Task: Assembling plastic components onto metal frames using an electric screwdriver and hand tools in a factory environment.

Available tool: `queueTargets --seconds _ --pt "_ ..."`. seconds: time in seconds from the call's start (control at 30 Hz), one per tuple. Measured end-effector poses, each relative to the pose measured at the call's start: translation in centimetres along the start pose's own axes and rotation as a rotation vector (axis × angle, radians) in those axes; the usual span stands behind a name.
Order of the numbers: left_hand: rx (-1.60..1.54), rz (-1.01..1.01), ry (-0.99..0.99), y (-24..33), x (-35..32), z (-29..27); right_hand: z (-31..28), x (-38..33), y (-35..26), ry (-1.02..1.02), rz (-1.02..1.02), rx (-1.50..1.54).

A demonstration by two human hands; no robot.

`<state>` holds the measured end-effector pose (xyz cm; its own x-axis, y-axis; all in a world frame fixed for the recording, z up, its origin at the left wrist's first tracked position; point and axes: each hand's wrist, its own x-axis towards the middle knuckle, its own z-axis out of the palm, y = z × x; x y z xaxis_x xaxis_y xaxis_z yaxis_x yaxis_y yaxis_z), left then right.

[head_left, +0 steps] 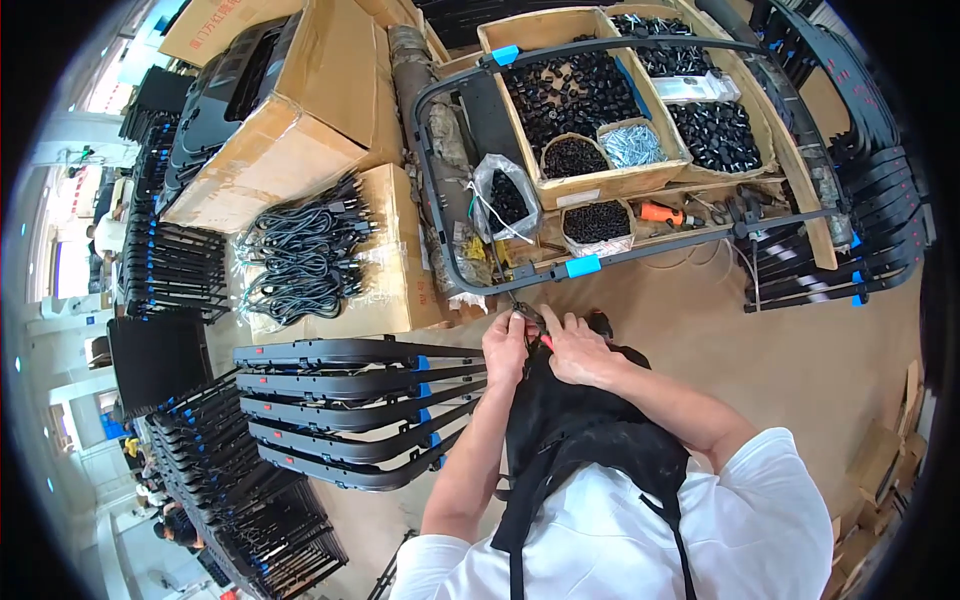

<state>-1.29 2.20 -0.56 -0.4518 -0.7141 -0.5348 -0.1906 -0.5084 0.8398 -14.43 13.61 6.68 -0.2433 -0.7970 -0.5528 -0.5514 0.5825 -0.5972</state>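
A black tubular frame (pixel 690 232) with rounded corners and blue tape lies across the workbench in front of me. Just below its near edge, my right hand (pixel 582 350) is closed around a hand tool with a red handle (pixel 545 342), which looks like pliers; its dark head points to the left. My left hand (pixel 506 346) is closed beside the tool's head, thumb and fingers pinched together. Whatever is between those fingertips is too small to make out. Dark thin strands run between the hands and the frame's near rail.
Wooden trays (pixel 590 185) of black plastic parts and silver screws stand on the bench. An orange-handled tool (pixel 664 214) lies nearby. Bundled black cables (pixel 310 250) rest on a carton (pixel 395 250) at left. Stacked black frames (pixel 350 410) stand at my left, others at far right.
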Motion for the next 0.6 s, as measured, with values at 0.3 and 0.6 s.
queueTargets --seconds 0.3,0.6 --pt "0.061 0.148 0.063 0.4 -0.8 1.1 -1.5 -2.2 -0.5 0.003 -0.053 0.033" --pt "0.974 0.533 0.18 10.9 1.7 -1.3 1.6 -3.5 -1.8 0.36 -0.061 -0.095"
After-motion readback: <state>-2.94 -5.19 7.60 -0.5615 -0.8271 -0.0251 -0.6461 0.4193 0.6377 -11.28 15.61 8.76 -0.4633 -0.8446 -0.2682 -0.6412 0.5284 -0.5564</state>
